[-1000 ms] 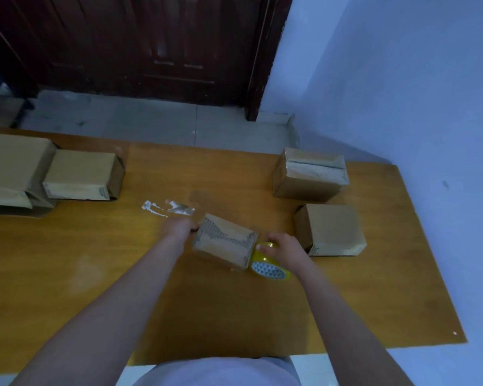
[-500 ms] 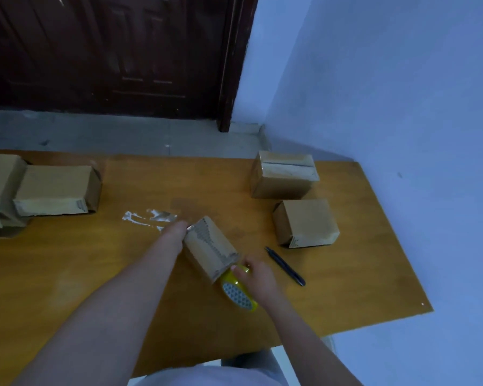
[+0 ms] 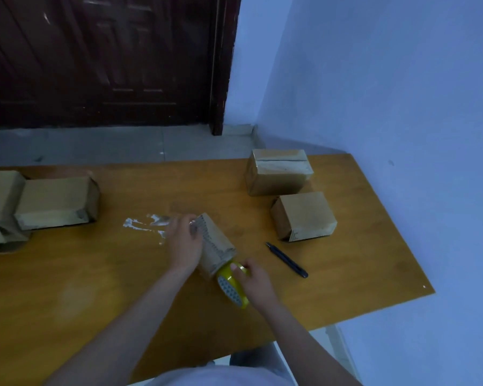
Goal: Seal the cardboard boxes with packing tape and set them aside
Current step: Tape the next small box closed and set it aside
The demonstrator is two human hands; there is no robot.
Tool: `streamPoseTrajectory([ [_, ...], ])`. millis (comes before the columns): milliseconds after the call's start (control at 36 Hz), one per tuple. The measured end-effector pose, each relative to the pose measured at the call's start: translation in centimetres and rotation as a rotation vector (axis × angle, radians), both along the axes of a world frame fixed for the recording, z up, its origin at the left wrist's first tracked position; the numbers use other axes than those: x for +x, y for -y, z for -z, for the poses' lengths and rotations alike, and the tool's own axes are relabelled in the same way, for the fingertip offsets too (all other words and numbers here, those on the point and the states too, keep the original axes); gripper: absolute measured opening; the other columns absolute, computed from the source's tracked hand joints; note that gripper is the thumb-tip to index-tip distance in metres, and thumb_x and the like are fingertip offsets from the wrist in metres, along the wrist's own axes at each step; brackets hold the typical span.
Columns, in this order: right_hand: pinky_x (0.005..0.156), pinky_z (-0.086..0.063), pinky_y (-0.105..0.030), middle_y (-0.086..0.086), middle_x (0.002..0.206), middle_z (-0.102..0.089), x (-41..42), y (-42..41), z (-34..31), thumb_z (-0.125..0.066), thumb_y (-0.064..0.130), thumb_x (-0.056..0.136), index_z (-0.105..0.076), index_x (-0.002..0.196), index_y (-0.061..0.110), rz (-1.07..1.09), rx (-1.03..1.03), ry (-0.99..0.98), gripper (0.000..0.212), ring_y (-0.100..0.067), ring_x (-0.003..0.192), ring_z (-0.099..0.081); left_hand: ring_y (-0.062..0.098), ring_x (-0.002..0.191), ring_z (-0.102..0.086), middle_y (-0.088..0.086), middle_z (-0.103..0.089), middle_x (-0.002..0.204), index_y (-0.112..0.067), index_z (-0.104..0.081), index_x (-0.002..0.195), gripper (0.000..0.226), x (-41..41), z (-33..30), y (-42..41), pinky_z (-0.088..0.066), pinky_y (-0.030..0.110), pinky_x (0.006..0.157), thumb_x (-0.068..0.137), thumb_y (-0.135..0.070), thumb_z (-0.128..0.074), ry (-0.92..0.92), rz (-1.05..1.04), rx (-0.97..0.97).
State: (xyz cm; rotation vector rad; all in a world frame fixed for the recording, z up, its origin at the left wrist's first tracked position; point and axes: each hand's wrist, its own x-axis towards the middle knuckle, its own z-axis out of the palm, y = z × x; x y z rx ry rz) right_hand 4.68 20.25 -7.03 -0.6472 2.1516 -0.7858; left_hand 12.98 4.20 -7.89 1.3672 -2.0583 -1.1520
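On the table (image 3: 360, 260), left hand (image 3: 185, 243) grips box (image 3: 218, 246); right hand (image 3: 255, 282) fingers curl round tape roll (image 3: 230, 286).

2 boxes (image 3: 301, 215) far right, pen (image 3: 286, 259) near; bare table (image 3: 67, 288) near left

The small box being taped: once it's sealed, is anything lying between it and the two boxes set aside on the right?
Yes. A black pen-like tool lies on the table between the small box, held by the left hand with the tape roll in the right hand, and the nearer right-side box.
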Motion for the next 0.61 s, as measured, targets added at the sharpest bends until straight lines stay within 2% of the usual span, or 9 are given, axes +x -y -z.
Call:
streamPoseTrajectory([
  [83,0.061,-0.036,-0.016,0.009,0.08,-0.05,0.3,0.2,0.1,-0.047,0.028,0.098,-0.049,0.088,0.024,0.048,-0.065,0.148,0.011,-0.004,0.073,-0.049,0.029,0.113,-0.041,0.013,-0.055,0.116,-0.011,-0.066,0.102,0.027,0.1,0.5,-2.9,-0.039,0.045,0.094,0.075,-0.007,-0.066,0.081,0.307,-0.373],
  [139,0.067,-0.04,-0.02,0.007,0.084,-0.053,0.3,0.2,0.2,-0.049,0.016,0.094,-0.051,0.088,0.026,0.052,-0.109,0.217,0.012,-0.007,0.077,-0.051,0.03,0.111,-0.048,0.008,-0.06,0.112,-0.017,-0.068,0.095,0.019,0.2,1.0,-3.9,-0.043,0.044,0.089,0.078,-0.02,-0.061,0.202,0.411,-0.476],
  [194,0.071,-0.042,-0.021,0.004,0.091,-0.057,0.3,0.0,0.2,-0.051,0.011,0.091,-0.054,0.096,0.023,0.032,-0.125,0.246,0.014,-0.01,0.083,-0.054,0.029,0.111,-0.053,0.003,-0.06,0.112,-0.019,-0.068,0.099,0.028,0.4,1.1,-4.3,-0.045,0.042,0.087,0.083,-0.027,-0.046,0.252,0.466,-0.45],
  [278,0.071,-0.044,-0.016,0.003,0.096,-0.06,0.1,-0.3,0.0,-0.053,0.017,0.095,-0.056,0.104,0.018,0.004,-0.132,0.243,0.01,-0.007,0.085,-0.056,0.026,0.113,-0.051,0.002,-0.06,0.115,-0.021,-0.067,0.106,0.038,0.9,1.6,-4.1,-0.05,0.04,0.085,0.085,-0.031,-0.037,0.252,0.508,-0.503],
  [333,0.071,-0.043,-0.021,-0.001,0.096,-0.062,0.0,-0.5,0.0,-0.054,0.024,0.095,-0.061,0.106,0.015,-0.037,-0.12,0.169,0.016,-0.013,0.087,-0.058,0.023,0.113,-0.047,0.002,-0.06,0.116,-0.021,-0.067,0.109,0.037,1.1,1.8,-3.9,-0.051,0.04,0.086,0.086,-0.032,-0.039,0.228,0.528,-0.508],
  [389,0.07,-0.042,-0.028,-0.005,0.093,-0.063,-0.2,-0.7,-0.1,-0.053,0.029,0.095,-0.063,0.106,0.012,-0.098,-0.06,0.074,0.023,-0.019,0.083,-0.058,0.023,0.114,-0.043,0.003,-0.06,0.119,-0.022,-0.066,0.112,0.03,1.2,1.8,-3.8,-0.05,0.04,0.088,0.087,-0.029,-0.051,0.234,0.539,-0.512],
  [444,0.063,-0.04,-0.027,-0.005,0.083,-0.063,-0.4,-1.0,0.4,-0.051,0.034,0.095,-0.064,0.098,0.012,-0.137,0.023,0.009,0.025,-0.019,0.074,-0.058,0.025,0.119,-0.043,0.004,-0.056,0.125,-0.023,-0.063,0.119,0.033,1.3,1.9,-3.7,-0.049,0.044,0.093,0.086,-0.027,-0.064,0.276,0.563,-0.481],
  [528,0.049,-0.033,-0.019,0.006,0.064,-0.05,-0.5,-1.5,1.1,-0.048,0.04,0.096,-0.056,0.078,0.018,-0.084,0.102,-0.043,0.03,-0.006,0.056,-0.047,0.027,0.132,-0.036,0.002,-0.047,0.139,-0.027,-0.054,0.131,0.047,1.4,1.6,-3.9,-0.04,0.043,0.104,0.088,-0.044,-0.061,0.335,0.591,-0.397],
  [611,0.051,-0.037,-0.02,0.001,0.071,-0.057,0.1,-1.4,1.6,-0.046,0.045,0.096,-0.063,0.093,0.013,-0.059,0.111,-0.083,0.036,-0.01,0.062,-0.052,0.025,0.142,-0.021,0.0,-0.032,0.151,-0.03,-0.042,0.142,0.06,1.7,1.4,-4.5,-0.027,0.04,0.112,0.089,-0.054,-0.055,0.378,0.599,-0.34],
])
